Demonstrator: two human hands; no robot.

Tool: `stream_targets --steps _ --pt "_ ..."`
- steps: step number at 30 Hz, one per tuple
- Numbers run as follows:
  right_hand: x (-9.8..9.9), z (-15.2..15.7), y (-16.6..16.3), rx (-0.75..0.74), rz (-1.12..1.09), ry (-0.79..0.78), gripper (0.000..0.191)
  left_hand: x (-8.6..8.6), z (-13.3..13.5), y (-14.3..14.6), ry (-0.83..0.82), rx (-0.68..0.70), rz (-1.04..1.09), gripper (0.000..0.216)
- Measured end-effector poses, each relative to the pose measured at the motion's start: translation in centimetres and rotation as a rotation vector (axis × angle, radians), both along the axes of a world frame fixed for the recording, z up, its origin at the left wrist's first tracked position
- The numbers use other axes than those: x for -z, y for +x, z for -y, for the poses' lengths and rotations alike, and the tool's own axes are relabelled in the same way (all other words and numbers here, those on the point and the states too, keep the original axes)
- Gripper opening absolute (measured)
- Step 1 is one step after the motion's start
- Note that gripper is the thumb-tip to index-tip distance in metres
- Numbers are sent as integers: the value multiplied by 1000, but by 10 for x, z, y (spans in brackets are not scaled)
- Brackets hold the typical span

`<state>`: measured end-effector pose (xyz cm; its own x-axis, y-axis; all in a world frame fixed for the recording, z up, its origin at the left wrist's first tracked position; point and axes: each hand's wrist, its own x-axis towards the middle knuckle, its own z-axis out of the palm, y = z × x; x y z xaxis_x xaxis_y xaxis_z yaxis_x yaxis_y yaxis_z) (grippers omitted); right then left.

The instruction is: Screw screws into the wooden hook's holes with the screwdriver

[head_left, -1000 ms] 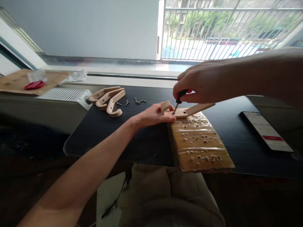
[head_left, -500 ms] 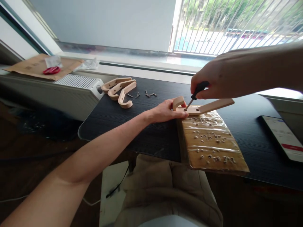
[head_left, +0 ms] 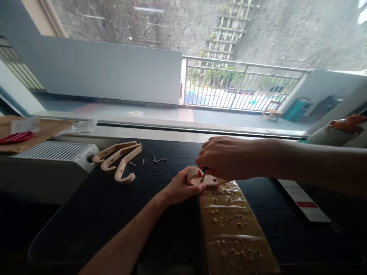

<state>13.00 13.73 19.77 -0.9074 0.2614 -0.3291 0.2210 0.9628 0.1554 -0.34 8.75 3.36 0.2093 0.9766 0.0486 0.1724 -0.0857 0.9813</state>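
Note:
My left hand (head_left: 181, 187) grips the curved end of a wooden hook (head_left: 207, 179) that lies across the far end of a tape-wrapped board (head_left: 232, 225) full of small holes. My right hand (head_left: 229, 158) is closed round a black-handled screwdriver (head_left: 204, 172); only its lower handle and shaft show. The tip sits on the hook near a screw hole. Both hands are at the middle of the dark table (head_left: 114, 214).
Three more wooden hooks (head_left: 120, 160) lie at the table's far left, with several loose screws (head_left: 151, 160) beside them. A white radiator (head_left: 48, 156) stands at the left. A phone (head_left: 304, 200) lies at the right. A window and railing are beyond.
The view has tilted up, so the hands and board sit lower in frame. My right hand has dropped closer over the hook; the left still holds it.

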Motion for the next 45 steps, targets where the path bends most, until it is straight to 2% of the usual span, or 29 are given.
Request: stream_targets --steps 5,8,12,15,18,20,23,26,29,31,34,37,40,42,45 --pt "3 -6 0 232 -32 -19 20 -2 4 5 -40 -67 47 21" --pt "-3 -8 0 258 -20 -13 20 -4 5 8 -56 -76 64 21" --pt "-12 -4 -2 49 61 -33 11 0 6 8 -28 -79 56 23" --pt "-12 -1 -3 -128 47 -13 11 5 6 8 -27 -112 23 19" --pt "-5 -1 -4 -174 21 17 11 6 7 9 -36 -125 12 15" --pt "-1 -2 -5 -140 5 25 11 3 7 10 -43 -138 22 15" --pt "0 -5 -5 7 5 -9 14 -2 7 12 -49 -145 40 16" --pt "-5 -6 -7 183 29 -48 17 -4 8 12 -33 -136 61 18" --pt "-11 -5 -8 238 72 -47 19 -2 8 11 -19 -128 78 20" --pt "-14 -2 -7 192 78 -16 16 0 9 12 -4 -126 65 20" --pt "-15 2 -5 36 89 12 10 1 9 12 -2 -134 35 19" --pt "-9 3 -7 -117 58 22 12 3 9 11 -24 -137 21 13" --pt "-3 0 -9 -172 36 14 12 4 8 11 -39 -143 21 13" --pt "-1 -3 -8 -117 48 -11 10 3 7 11 -53 -147 32 13" --pt "-4 -7 -3 92 61 -49 12 0 7 12 -41 -161 29 17"
